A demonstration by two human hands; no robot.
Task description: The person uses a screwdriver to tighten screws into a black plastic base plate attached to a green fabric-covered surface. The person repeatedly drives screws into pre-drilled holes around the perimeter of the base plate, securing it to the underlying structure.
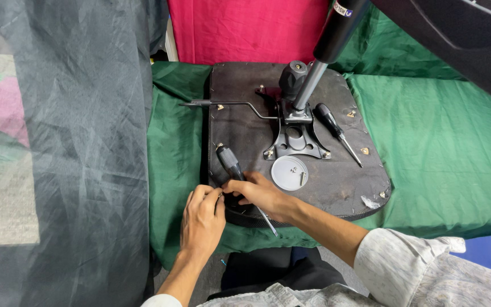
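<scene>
Here both hands meet at the near-left edge of the upturned dark fabric-covered chair seat base [245, 136]. The right hand [257, 193] is closed on the black-handled screwdriver [231, 165], whose handle points away from the person while its shaft runs back under the palm toward the seat's near rim. The left hand [202, 213] pinches something small at the seat's edge; what it is cannot be told, fingers cover it. Risks: the tip could slip off the edge and jab the left fingers, which sit just beside it. The small round grey lid with loose screws [290, 173] lies near the right wrist and could get knocked. A second black screwdriver [336, 132] lies beside the black metal tilt bracket [295, 139].
</scene>
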